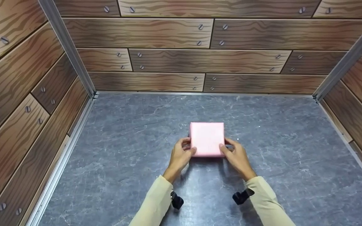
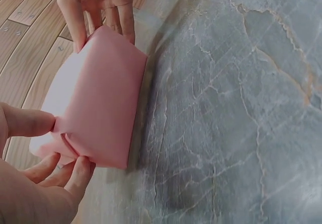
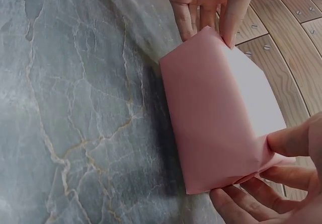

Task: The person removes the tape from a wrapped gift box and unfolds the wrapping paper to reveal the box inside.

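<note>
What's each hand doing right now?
Left hand: closed, holding the pink box by its left side.
Right hand: closed, holding the same box by its right side.

Grey, white-veined, marble-patterned surface (image 1: 130, 141) offers passage left, right and beyond the pink, square-topped, wrapped box (image 1: 207, 139). Gripping it, the person's bare left hand (image 1: 181, 153) and bare right hand (image 1: 237, 155) block its sides. Between the cream fabric sleeves (image 1: 154, 201), small black wrist devices (image 1: 177, 200) narrow the near gap. Brown plank-patterned walls (image 1: 168, 59) bar the far, left and right edges.
</note>
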A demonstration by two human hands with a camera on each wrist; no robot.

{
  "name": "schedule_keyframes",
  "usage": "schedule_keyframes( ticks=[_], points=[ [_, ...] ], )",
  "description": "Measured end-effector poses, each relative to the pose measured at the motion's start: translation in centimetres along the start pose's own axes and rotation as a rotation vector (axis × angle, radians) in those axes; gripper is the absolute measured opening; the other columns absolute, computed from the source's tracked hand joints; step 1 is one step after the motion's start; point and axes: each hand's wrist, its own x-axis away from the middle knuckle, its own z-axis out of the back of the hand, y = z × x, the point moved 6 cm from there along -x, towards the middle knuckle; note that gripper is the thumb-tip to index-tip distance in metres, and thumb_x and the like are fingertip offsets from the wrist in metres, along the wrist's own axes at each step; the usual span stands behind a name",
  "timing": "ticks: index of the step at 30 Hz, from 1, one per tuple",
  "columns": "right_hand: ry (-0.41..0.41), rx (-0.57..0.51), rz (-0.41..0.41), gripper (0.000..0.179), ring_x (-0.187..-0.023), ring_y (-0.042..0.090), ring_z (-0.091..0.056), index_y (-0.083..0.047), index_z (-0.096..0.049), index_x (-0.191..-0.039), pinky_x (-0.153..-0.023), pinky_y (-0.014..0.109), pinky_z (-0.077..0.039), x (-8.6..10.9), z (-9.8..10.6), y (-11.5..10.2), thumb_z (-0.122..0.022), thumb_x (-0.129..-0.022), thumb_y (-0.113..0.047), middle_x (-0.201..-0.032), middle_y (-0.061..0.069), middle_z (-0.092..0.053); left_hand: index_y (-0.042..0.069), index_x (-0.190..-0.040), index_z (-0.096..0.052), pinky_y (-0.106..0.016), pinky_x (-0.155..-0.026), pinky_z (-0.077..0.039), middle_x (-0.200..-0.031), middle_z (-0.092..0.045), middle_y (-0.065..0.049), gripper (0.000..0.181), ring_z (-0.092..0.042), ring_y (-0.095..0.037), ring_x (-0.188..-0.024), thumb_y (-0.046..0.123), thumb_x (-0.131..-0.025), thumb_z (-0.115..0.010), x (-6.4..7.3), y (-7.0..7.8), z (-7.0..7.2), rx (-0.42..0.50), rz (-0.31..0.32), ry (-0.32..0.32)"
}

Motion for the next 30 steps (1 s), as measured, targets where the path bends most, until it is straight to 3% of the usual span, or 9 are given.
schedule_keyframes(
  ticks=[5, 13, 19, 30],
  points=[
    [0.013, 0.018, 0.024, 0.043, -0.111, 0.04, -0.064, 0.015, -0.055, -0.134, -0.079, 0.014, -0.051, -0.05, 0.05, -0.28, -0.064, -0.097, -0.004, -0.128, 0.031, -0.062, -0.008, -0.132, -0.055, -0.04, -0.099, -0.053, -0.125, -0.063, -0.022, 0.048, -0.063, -0.033, -0.114, 0.0, -0.086, -0.067, 0.04, 0.13, 0.22, 0.015, -0.01, -0.007],
    [0.032, 0.005, 0.033, 0.041, -0.093, 0.026, -0.064, 0.015, -0.058, -0.131, -0.069, 0.016, -0.052, -0.13, 0.12, -0.29, -0.065, -0.093, 0.001, -0.123, 0.029, -0.065, -0.011, -0.136, -0.053, -0.041, -0.101, -0.052, -0.129, -0.062, -0.025, 0.052, -0.062, -0.036, -0.118, -0.005, -0.085, -0.063, -0.01, 0.28, 0.15, 0.025, -0.035, -0.044],
    [0.04, -0.04, 0.026, 0.04, -0.097, 0.034, -0.067, 0.016, -0.058, -0.13, -0.074, 0.015, -0.054, -0.12, 0.03, -0.25, -0.064, -0.091, 0.006, -0.124, 0.032, -0.063, -0.01, -0.135, -0.054, -0.044, -0.105, -0.049, -0.128, -0.063, -0.023, 0.05, -0.06, -0.035, -0.121, -0.002, -0.087, -0.063, -0.11, 0.39, 0.3, -0.002, -0.038, -0.047],
    [0.046, -0.081, 0.043, 0.037, -0.103, 0.042, -0.066, 0.019, -0.057, -0.127, -0.074, 0.015, -0.055, -0.13, 0.08, -0.57, -0.063, -0.092, 0.007, -0.122, 0.035, -0.062, -0.009, -0.132, -0.057, -0.041, -0.1, -0.052, -0.124, -0.065, -0.022, 0.047, -0.063, -0.032, -0.115, -0.001, -0.086, -0.064, -0.11, 0.76, 0.52, -0.024, -0.027, -0.026]
  ],
)
